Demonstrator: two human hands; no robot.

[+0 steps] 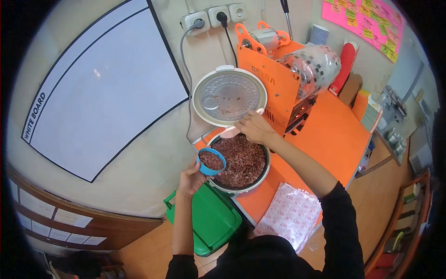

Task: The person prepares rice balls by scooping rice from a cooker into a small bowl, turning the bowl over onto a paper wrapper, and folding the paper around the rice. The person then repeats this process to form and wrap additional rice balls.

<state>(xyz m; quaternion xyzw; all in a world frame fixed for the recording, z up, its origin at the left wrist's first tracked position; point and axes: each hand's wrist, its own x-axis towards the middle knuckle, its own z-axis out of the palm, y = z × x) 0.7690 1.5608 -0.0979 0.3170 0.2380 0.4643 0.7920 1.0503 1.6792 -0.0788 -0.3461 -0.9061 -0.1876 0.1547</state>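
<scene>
My left hand holds a small blue bowl with reddish-brown cooked rice in it, at the left rim of a rice cooker. My right hand is closed around a pale pink rice paddle, above the back of the cooker. Fingers partly cover the paddle. More of the reddish-brown rice fills the dark inner pot. The rice cooker's lid stands raised behind, with a few grains stuck to its metal inner face.
An orange sealing machine with a plastic roll stands behind the cooker on the orange table. Printed wrapping sheets lie at the near edge. A green lidded bin is below left. Power cords run down the wall.
</scene>
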